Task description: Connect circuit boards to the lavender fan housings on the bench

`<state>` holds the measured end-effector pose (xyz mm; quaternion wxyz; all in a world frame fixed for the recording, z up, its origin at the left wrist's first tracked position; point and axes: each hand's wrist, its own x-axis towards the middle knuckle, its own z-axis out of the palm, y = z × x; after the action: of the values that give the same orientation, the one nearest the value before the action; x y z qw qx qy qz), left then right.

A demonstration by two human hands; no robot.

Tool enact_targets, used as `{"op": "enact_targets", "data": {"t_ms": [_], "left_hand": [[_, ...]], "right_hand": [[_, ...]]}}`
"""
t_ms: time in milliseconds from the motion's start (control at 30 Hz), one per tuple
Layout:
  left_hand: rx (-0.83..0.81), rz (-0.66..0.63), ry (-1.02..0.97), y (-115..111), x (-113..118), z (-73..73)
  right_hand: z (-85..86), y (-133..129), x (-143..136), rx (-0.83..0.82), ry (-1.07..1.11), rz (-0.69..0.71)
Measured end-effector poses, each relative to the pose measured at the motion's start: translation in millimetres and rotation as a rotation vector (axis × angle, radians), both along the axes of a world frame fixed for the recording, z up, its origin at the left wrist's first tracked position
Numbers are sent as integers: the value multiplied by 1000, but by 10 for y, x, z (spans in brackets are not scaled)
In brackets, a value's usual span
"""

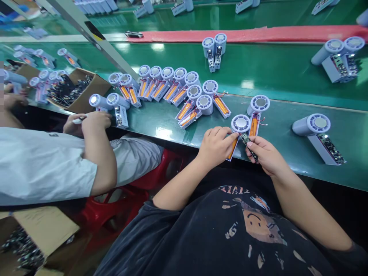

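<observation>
A lavender fan unit [240, 123] with an open handle showing an orange battery lies at the table's front edge. Over its handle, my left hand [217, 147] is closed, fingertips at the handle's top near thin wires; what they pinch is too small to make out. A small dark circuit board [249, 148] is held between the thumb and fingers of my right hand [263, 153], its upper end beside the fan head. Just behind stands another fan unit [260, 103] with an orange battery and loose wires.
Several open fan units [204, 104] form a row to the left. At right lies a unit with its board fitted [319, 123]. A green belt [273, 65] runs behind. To the left, a co-worker's hands [96, 120] work beside a cardboard box [94, 90] of boards.
</observation>
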<state>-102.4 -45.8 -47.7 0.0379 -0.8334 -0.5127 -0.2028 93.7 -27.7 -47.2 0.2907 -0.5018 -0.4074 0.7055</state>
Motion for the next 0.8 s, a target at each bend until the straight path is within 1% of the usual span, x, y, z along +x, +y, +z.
{"op": "enact_targets", "data": {"t_ms": [67,167,333,433,567,633,700,800], "left_hand": [[37,-13,36,4,0,1],[12,-12,66,-7,5,-6],[-171,46,28,21,70,2],[-281,59,40,47,112,19],[-342,36,100,15,99,72],[-334,17,86,5,54,103],[-286,11,28,38,-5,118],[-180,7,-75,186,-70,86]], "right_hand": [[7,-6,4,5,-4,9],[19,-15,4,24,0,24],[18,-17,-11,28,-13,35],[8,-12,-19,39,-25,45],[-23,-4,-4,28,-15,34],[-48,-1,16,22,-5,31],[-76,0,40,13,3,25],[-114,-5,64,0,5,7]]}}
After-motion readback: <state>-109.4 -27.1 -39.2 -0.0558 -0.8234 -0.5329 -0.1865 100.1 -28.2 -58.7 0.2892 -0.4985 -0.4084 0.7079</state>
